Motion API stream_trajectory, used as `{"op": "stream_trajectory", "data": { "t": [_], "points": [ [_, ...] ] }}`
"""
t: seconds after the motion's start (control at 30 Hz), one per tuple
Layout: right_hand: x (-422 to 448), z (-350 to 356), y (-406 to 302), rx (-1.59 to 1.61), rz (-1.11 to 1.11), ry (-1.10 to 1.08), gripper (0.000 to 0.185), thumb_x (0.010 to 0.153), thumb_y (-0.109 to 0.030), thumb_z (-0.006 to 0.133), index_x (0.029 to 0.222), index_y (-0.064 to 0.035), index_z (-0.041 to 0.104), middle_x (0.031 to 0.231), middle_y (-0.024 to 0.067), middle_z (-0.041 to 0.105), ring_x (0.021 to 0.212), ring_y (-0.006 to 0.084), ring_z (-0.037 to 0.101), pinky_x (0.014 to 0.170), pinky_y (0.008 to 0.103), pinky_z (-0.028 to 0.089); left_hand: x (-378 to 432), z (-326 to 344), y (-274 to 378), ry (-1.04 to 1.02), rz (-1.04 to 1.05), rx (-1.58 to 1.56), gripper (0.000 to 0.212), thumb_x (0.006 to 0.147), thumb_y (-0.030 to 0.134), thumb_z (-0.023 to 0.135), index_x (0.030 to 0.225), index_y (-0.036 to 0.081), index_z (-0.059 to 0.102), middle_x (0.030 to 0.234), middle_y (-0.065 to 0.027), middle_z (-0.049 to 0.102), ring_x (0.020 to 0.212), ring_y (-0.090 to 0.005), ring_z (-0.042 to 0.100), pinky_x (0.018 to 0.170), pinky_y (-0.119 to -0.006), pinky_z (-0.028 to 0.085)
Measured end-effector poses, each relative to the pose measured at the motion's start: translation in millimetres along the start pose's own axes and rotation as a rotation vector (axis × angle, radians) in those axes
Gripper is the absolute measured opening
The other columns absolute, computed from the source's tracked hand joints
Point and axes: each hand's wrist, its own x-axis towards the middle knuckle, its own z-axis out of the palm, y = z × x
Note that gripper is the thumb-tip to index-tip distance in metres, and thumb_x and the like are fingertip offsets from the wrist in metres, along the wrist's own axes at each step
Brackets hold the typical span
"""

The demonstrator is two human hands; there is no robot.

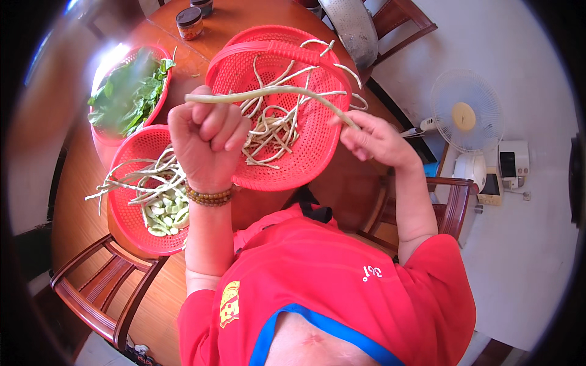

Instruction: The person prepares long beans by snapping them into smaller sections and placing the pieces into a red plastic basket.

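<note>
A long pale-green yardlong bean (270, 90) is stretched in a bent line between my two hands. My left hand (208, 132), with a beaded bracelet (208, 196) at the wrist, is curled with the bean's thick end at its thumb and forefinger. Pinched in the fingers of my right hand (373, 137) is the bean's other end. Below the bean stands a red plastic basket with a handle (293, 176), holding long beans (274, 132) and shorter pieces. Left of my left wrist, a second red basket (126, 217) holds more long beans (151, 178) and broken flat green pieces (165, 215).
A third red basket (167, 82) of leafy greens (132, 96) stands at the far left. Lidded jars (189, 25) are at the back of the wooden table (160, 20). Wooden chairs (105, 283) flank it, and an electric fan (464, 114) is at right.
</note>
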Motion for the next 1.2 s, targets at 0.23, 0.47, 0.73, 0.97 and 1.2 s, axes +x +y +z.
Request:
{"op": "stream_trajectory", "data": {
  "t": [0.23, 0.47, 0.73, 0.97, 1.2],
  "points": [
    [24.7, 25.5, 19.2, -0.203, -0.192, 0.338, 0.061, 0.09, -0.02, 0.066, 0.141, -0.0053, 0.037, 0.087, 0.0023, 0.055, 0.069, 0.0056, 0.056, 0.059, 0.0194, 0.046, 2.1, 12.9, -8.6, 0.028, -0.072, 0.285, 0.026, 0.089, 0.02, 0.038, 0.065, 0.013, 0.035, 0.049, 0.0053, 0.028, 0.04, -0.007, 0.024, 0.043, -0.025, 0.029],
    [53.2, 47.3, -7.7, -0.624, -0.67, 0.457, 0.055, 0.083, -0.011, 0.07, 0.133, -0.0048, 0.049, 0.103, 0.0105, 0.061, 0.085, 0.0181, 0.062, 0.073, 0.0299, 0.051, -9.2, 32.4, -22.1, 0.106, -0.08, 0.537, 0.032, 0.094, 0.025, 0.042, 0.065, 0.013, 0.036, 0.05, 0.005, 0.03, 0.039, -0.0071, 0.026, 0.041, -0.024, 0.029],
    [60.0, 46.1, -26.7, -0.542, -0.862, 0.272, 0.018, 0.08, 0.0, 0.068, 0.098, 0.0013, 0.064, 0.088, 0.0101, 0.064, 0.075, 0.0223, 0.062, 0.068, 0.0318, 0.05, -7.6, 25.2, -35.4, 0.295, -0.138, 0.943, 0.03, 0.098, 0.023, 0.045, 0.073, 0.007, 0.047, 0.056, 0.005, 0.038, 0.045, -0.005, 0.033, 0.043, -0.022, 0.032],
    [53.5, 14.9, -40.2, -0.542, -0.577, -0.023, 0.012, 0.084, -0.004, 0.067, 0.094, 0.0026, 0.066, 0.083, 0.0079, 0.064, 0.074, 0.0156, 0.061, 0.066, 0.0268, 0.048, -10.6, -0.7, -42.8, 0.227, -0.147, 0.828, 0.022, 0.098, 0.016, 0.046, 0.082, 0.004, 0.056, 0.062, 0.0036, 0.048, 0.052, -0.0037, 0.039, 0.048, -0.021, 0.034],
    [52.9, 29.3, -24.0, -0.159, -0.483, 0.031, 0.014, 0.093, -0.011, 0.06, 0.095, 0.0027, 0.065, 0.08, 0.0066, 0.065, 0.064, 0.0096, 0.061, 0.054, 0.0203, 0.046, -5.4, 6.9, -39.8, 0.203, -0.129, 1.087, 0.021, 0.096, 0.013, 0.051, 0.077, 0.003, 0.055, 0.063, 0.0054, 0.048, 0.055, -0.0019, 0.041, 0.049, -0.02, 0.034]
  ]
}}
